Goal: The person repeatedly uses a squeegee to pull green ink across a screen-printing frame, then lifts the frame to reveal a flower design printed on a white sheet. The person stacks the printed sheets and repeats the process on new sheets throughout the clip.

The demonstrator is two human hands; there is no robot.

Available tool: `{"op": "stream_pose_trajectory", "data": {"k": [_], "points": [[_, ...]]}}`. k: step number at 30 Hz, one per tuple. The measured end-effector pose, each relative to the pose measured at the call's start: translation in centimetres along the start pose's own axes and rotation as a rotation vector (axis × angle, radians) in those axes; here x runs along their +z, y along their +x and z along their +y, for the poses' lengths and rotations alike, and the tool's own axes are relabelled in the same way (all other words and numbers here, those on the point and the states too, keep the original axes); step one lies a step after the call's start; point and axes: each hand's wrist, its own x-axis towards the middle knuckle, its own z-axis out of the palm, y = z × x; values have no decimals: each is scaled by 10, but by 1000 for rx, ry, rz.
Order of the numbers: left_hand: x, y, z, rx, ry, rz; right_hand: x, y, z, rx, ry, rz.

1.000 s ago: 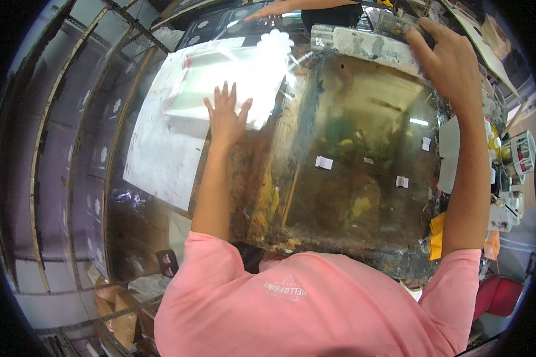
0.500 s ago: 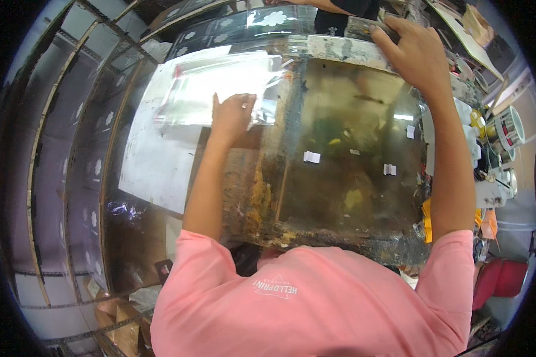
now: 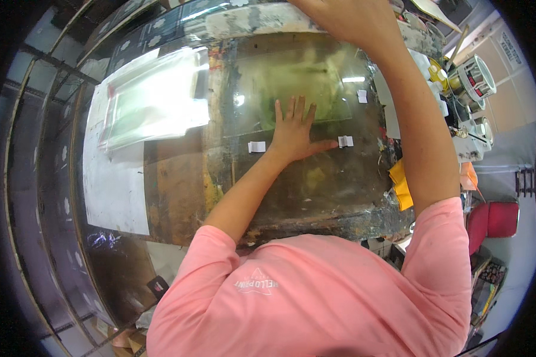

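My left hand (image 3: 295, 132) lies with spread fingers on a glossy dark tabletop (image 3: 315, 190), its fingertips over the near edge of a clear plastic sheet (image 3: 333, 113). A small white tab (image 3: 256, 146) sits left of the hand, and another white tab (image 3: 346, 141) is close to the thumb tip. The third white tab (image 3: 362, 96) is near the sheet's right edge. My right hand (image 3: 348, 18) reaches across the far side of the table. Its fingers run out of the picture at the top, so their grip is hidden.
A stack of clear plastic sheets (image 3: 155, 98) rests on white paper (image 3: 116, 196) at the left. Cans and tubs, one a white bucket (image 3: 473, 80), stand at the right beside a yellow cloth (image 3: 401, 184). Rack bars (image 3: 27, 262) run along the far left; a red chair (image 3: 500, 220) is at right.
My left hand has moved right from the sheet stack onto the dark tabletop, where a clear sheet now lies. The view has shifted, and my right hand's fingers have left the picture.
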Motion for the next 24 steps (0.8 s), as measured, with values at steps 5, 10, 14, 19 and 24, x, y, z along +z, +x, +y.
{"op": "stream_pose_trajectory", "data": {"k": [5, 10, 14, 19, 24], "points": [[5, 7, 16, 45, -35, 32, 2, 9, 2, -46, -17, 62], [2, -4, 28, 68, -52, 9, 2, 13, 5, -11, 21, 0], [0, -8, 35, 79, -31, 13, 5, 15, 7, -1, -9, -11], [-10, -7, 35, 68, -39, 96, 7, 11, 7, -14, -16, 27], [-63, -23, -33, -185, -54, 408, 2, 7, -4, 5, 8, 7]]}}
